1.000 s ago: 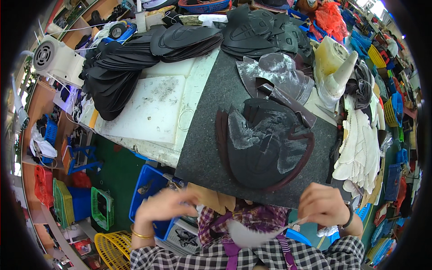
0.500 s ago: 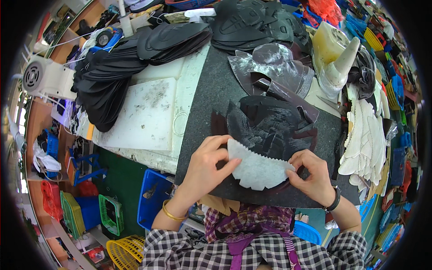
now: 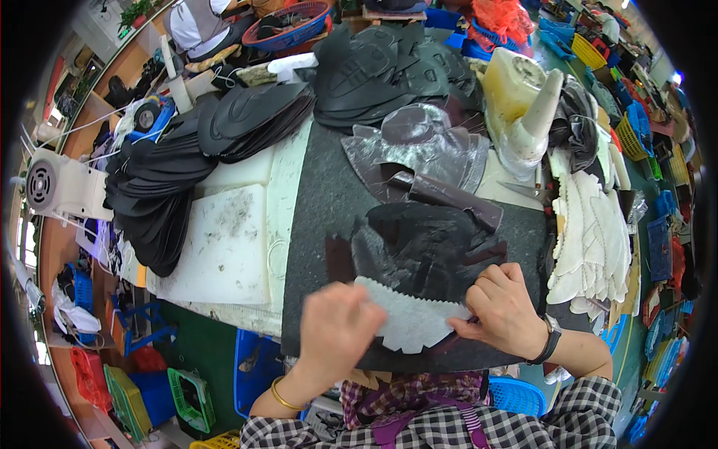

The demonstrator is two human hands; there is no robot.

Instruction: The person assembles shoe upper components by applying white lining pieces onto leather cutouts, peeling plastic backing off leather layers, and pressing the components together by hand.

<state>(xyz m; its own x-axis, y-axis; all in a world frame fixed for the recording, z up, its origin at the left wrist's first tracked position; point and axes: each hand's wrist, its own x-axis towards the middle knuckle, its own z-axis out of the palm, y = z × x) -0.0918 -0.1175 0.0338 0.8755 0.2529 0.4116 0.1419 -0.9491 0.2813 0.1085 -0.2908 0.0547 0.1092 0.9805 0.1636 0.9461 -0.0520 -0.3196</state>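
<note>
A white curved piece of lining (image 3: 417,320), with a saw-toothed upper edge and notches along the lower one, lies against the near edge of the black shoe piece (image 3: 422,243). My right hand (image 3: 507,310) is closed on its right end, thumb and curled fingers together. At the left end is my left hand (image 3: 340,327), curled but smeared by motion, so its grip on the lining does not show. The black shoe piece has whitish smears and rests on a dark board (image 3: 314,224).
Beyond it lie glossy dark pieces (image 3: 422,146) and stacks of black shoe pieces (image 3: 381,71). A yellowish glue container (image 3: 512,82) stands back right, near scissors (image 3: 520,188) and a pile of white pieces (image 3: 591,239). A white slab (image 3: 232,247) is at the left.
The white lining now sits lower over the black piece's near edge. My left hand has gone from a visible pinch to a blurred curl. The whole view has shifted.
</note>
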